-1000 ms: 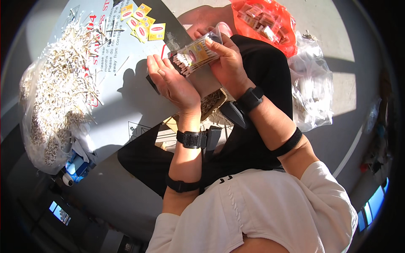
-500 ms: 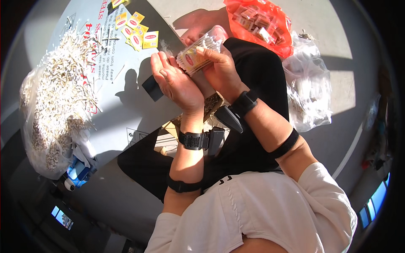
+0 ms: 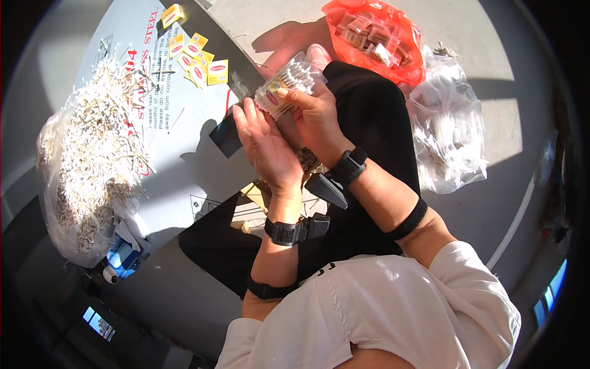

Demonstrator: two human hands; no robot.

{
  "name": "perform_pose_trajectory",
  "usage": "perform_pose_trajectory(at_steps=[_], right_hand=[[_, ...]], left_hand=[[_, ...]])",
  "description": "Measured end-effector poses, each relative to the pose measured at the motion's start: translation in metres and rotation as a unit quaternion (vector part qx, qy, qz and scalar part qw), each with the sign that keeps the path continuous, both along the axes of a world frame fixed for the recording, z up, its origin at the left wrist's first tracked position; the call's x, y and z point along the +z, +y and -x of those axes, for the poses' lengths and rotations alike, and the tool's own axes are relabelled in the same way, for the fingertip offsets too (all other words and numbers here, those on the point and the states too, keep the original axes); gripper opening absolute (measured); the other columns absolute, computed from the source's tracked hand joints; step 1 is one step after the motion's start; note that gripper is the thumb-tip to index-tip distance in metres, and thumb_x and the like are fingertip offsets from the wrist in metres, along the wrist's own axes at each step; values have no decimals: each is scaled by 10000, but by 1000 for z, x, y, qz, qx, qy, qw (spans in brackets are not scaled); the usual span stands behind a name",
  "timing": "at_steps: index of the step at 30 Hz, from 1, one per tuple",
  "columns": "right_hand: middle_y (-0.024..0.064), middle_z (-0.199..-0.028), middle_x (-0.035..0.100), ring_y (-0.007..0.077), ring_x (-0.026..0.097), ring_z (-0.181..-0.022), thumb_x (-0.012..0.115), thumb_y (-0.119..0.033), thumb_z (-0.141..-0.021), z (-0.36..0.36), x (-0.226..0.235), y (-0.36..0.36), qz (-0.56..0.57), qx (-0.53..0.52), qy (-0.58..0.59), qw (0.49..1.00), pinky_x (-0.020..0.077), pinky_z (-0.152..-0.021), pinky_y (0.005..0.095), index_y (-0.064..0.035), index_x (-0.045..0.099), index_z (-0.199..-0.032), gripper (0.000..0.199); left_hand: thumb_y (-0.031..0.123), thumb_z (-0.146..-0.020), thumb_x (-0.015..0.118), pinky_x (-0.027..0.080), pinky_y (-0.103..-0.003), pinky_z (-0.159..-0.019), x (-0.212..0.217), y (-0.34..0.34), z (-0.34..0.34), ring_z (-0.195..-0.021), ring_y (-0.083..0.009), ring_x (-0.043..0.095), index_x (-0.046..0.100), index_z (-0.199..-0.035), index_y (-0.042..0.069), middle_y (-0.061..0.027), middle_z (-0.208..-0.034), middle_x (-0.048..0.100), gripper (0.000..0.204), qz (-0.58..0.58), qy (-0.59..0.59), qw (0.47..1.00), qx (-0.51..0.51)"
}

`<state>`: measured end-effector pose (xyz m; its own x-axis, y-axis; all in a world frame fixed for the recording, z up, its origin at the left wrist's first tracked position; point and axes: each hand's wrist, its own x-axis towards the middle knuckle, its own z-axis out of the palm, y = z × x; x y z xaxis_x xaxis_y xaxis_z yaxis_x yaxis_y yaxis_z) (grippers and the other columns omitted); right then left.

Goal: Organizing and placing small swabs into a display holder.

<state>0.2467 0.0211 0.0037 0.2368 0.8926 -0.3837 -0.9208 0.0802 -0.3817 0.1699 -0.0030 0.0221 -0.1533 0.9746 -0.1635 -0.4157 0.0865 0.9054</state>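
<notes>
A clear bag of cotton swabs [image 3: 299, 76] with a yellow card inside is gripped by my right hand [image 3: 321, 120], thumb on its front face. My left hand [image 3: 265, 147] is turned palm up with its fingers stretched out. Those fingertips lie close beside the bag's lower left end; whether they touch it I cannot tell. On the grey-white board to the left lie several loose yellow cards [image 3: 217, 72] and a small stack of yellow cards [image 3: 172, 15]. A large heap of loose cotton swabs [image 3: 92, 166] spills from a clear plastic bag at the far left.
A red plastic bag [image 3: 337, 31] holding several small filled packs stands at the far right. Next to it is a clear plastic bag [image 3: 445, 126] with whitish contents. My black-trousered leg [image 3: 378, 111] is beside my hands. A blue object [image 3: 126, 257] sits below the swab heap.
My left hand has moved slightly down and away from the bag of swabs, its fingers straighter now. My right hand, still holding the bag, has shifted a little left and down.
</notes>
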Motion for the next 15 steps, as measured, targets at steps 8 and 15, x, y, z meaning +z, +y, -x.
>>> perform_pose_trajectory(at_steps=[8,15], right_hand=[[131,-1074,652,212,657,-952,663,111,-802,5,-8,2,30,9,-64,997,536,-902,362,26,550,-1193,416],[108,-1058,660,198,660,-933,670,76,-810,-1,-6,2,18,40,-68,997,541,-847,332,25,595,-1117,320]], left_hand=[[496,-1019,375,177,-432,-1197,16,9,-3,-1441,-324,240,44,-1528,15,-229,-1545,256,775,64,-93,994,-6],[465,-1036,347,335,-441,-1124,9,14,6,-1338,-328,410,141,-1507,22,-251,-1478,357,679,81,-85,993,5]])
